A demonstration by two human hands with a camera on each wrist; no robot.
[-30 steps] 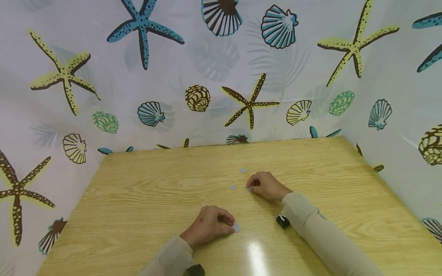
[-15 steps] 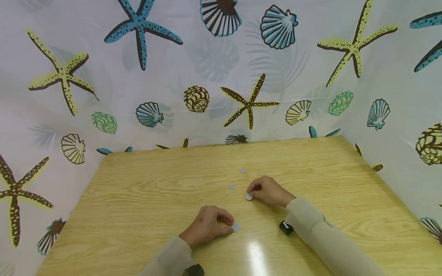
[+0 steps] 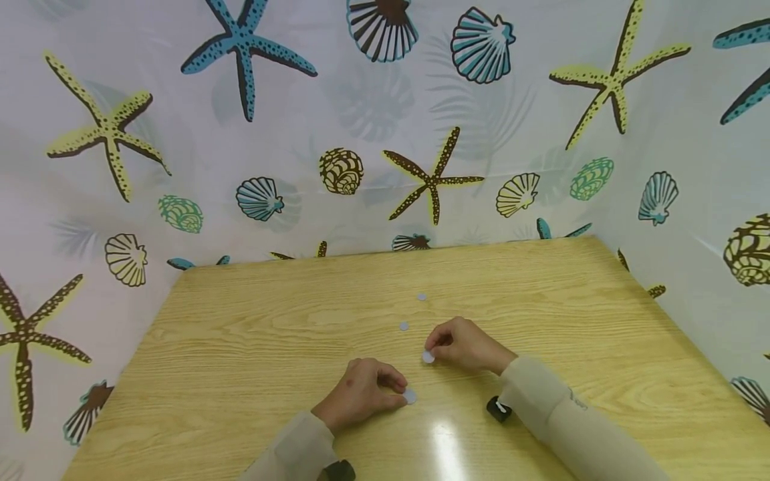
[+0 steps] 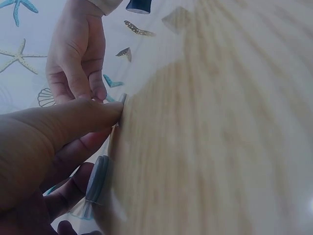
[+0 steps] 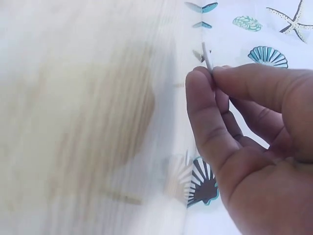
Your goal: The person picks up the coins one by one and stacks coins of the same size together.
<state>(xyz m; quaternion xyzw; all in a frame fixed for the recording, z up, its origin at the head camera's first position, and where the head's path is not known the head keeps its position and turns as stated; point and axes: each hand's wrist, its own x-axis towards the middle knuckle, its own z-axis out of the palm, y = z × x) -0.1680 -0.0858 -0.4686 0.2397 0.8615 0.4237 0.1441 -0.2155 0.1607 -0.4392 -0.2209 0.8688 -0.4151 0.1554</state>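
Thumb and index finger of my left hand (image 3: 363, 394) pinch the edge of a small flat grey disc (image 3: 410, 396) low over the wooden table. In the left wrist view a short stack of grey discs (image 4: 98, 178) lies by the lower fingers; whether those fingers hold it, I cannot tell. My right hand (image 3: 466, 344), farther back and to the right, pinches another thin grey disc (image 3: 428, 357) between thumb and forefinger. Seen edge-on in the right wrist view, this disc (image 5: 207, 56) is tilted and apart from the tabletop.
Two more grey discs lie behind the hands: a nearer disc (image 3: 404, 327) and a farther disc (image 3: 422, 297). A white cloth (image 3: 301, 220) printed with starfish and shells hangs along the back and sides of the wooden table (image 3: 252, 334).
My right hand has drawn its disc toward me, away from the two discs at the back and closer to the left hand. The left hand has stayed in place.
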